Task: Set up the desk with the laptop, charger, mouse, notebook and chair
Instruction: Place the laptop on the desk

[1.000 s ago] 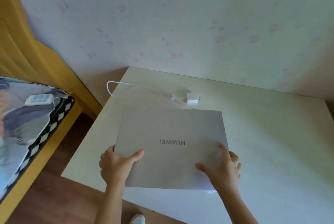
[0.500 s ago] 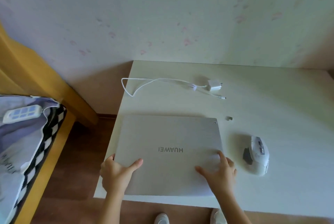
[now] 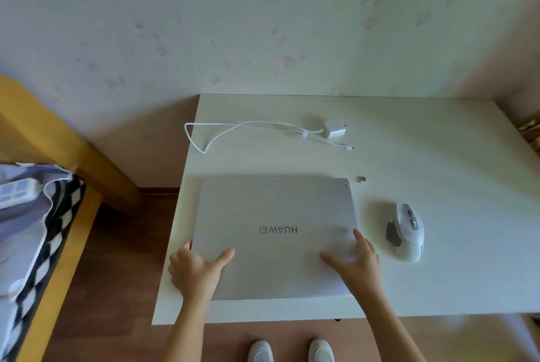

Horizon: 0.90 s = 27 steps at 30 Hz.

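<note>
The left hand (image 3: 195,269) wraps the laptop's (image 3: 274,233) near left corner, its fingers hidden underneath. A tiny object (image 3: 361,179) just beyond the laptop's far right corner is too small to identify. The desk's (image 3: 438,288) right edge is cut off.

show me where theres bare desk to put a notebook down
Best patch: the desk right of the charger and beyond the mouse. A narrower strip runs between the cable and laptop. The near left is crowded by laptop and both hands.
</note>
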{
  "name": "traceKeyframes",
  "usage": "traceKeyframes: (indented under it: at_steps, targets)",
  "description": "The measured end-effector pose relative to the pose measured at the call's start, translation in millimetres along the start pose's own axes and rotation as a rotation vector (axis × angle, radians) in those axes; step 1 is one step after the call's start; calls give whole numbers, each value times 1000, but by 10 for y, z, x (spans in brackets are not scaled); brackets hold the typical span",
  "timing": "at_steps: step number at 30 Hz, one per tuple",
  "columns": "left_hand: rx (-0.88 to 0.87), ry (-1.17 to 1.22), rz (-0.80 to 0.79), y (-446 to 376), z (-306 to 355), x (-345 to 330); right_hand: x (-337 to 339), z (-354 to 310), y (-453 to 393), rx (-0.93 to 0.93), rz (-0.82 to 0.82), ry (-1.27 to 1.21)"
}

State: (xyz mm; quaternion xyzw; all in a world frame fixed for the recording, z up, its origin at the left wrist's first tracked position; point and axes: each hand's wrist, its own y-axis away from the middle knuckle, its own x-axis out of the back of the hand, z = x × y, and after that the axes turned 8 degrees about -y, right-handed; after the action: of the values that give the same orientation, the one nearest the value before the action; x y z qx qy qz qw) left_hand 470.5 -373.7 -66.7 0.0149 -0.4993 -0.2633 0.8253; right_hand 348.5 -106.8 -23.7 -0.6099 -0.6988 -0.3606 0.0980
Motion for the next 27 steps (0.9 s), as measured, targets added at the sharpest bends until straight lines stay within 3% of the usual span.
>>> traceKeyframes:
  at_steps: [6, 11, 16, 27]
  targets:
    - [-85, 11, 87, 339, 210, 148, 70, -156, 48, 108, -51, 155]
    - [-352, -110, 54, 428, 408, 286, 91, -463, 230, 347, -25, 263]
    - [-531, -41, 43, 559, 698, 494, 213, -674, 397, 511, 7, 282]
    - [-666, -152, 23, 819, 1404, 627, 628, -791, 343, 596, -8, 224]
